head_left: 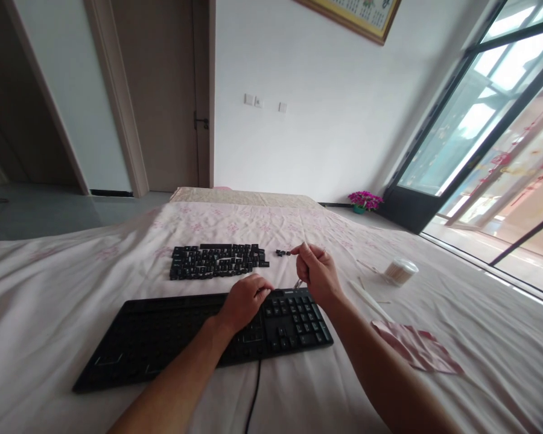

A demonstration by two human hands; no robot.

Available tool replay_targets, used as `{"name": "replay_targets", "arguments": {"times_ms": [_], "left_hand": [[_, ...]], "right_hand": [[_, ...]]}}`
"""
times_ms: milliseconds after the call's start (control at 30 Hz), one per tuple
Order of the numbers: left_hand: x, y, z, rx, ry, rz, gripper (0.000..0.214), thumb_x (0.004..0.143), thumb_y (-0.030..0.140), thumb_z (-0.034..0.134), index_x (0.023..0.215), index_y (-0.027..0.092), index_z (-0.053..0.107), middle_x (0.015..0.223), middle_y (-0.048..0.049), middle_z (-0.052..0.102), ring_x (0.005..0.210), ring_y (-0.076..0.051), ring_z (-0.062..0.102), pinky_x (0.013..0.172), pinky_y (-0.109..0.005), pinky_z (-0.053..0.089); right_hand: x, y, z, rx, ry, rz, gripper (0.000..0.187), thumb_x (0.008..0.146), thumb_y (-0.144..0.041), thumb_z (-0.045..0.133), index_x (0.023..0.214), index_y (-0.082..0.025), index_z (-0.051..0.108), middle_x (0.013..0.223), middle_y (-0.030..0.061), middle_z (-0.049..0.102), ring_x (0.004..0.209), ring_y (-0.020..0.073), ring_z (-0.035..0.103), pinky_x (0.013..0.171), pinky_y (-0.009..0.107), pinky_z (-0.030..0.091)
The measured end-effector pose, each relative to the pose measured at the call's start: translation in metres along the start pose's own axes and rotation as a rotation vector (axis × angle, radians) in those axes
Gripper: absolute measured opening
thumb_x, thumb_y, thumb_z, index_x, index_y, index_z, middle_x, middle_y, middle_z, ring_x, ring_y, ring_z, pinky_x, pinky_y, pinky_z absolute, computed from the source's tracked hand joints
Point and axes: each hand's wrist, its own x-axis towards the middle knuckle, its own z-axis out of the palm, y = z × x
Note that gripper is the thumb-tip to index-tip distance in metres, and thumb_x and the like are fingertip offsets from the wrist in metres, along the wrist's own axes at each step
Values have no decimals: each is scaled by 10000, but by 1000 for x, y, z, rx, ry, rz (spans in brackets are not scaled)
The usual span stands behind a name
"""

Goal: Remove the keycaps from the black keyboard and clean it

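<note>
A black keyboard lies on the pink bedsheet, most of its left part without keycaps and its right block still bearing them. My left hand rests over its middle, fingers curled at the far edge. Beyond the keyboard, my right hand is closed, its index fingertip at a few loose keycaps. A thin shiny metal tool pokes out below its curled fingers; its kind is hard to make out. Many more removed keycaps sit in rows to the left.
On the right stand a clear round tub of cotton swabs, several loose swabs, a pale stick and a folded pink cloth. A cable runs from the keyboard toward me. Purple flowers stand by the wall.
</note>
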Motion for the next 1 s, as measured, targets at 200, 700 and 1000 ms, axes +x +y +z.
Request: {"name": "replay_targets", "arguments": {"times_ms": [200, 700, 1000], "left_hand": [[-1, 1, 0, -54, -52, 19, 207, 795, 188, 528, 897, 220, 704, 932, -33, 684, 893, -185, 607, 856, -293, 451], [0, -2, -3, -40, -142, 18, 294, 720, 145, 552, 942, 263, 705, 1008, 5, 697, 972, -210, 604, 883, -301, 453], [1, -5, 2, 48, -162, 31, 202, 743, 205, 620, 918, 271, 697, 998, -2, 690, 988, -224, 590, 852, -307, 446]], "right_hand": [[-28, 3, 18, 53, 41, 17, 354, 834, -528, 555, 759, -183, 591, 446, -82, 324, 380, 57, 244, 377, 198, 182], [-32, 28, 39, 36, -16, 42, 391, 816, -530, 574, 681, -163, 586, 442, -73, 325, 414, 62, 282, 403, 198, 225], [-35, 36, 44, 42, 48, 6, 370, 823, -517, 566, 683, -175, 554, 462, -72, 332, 428, 65, 295, 422, 199, 250]]}}
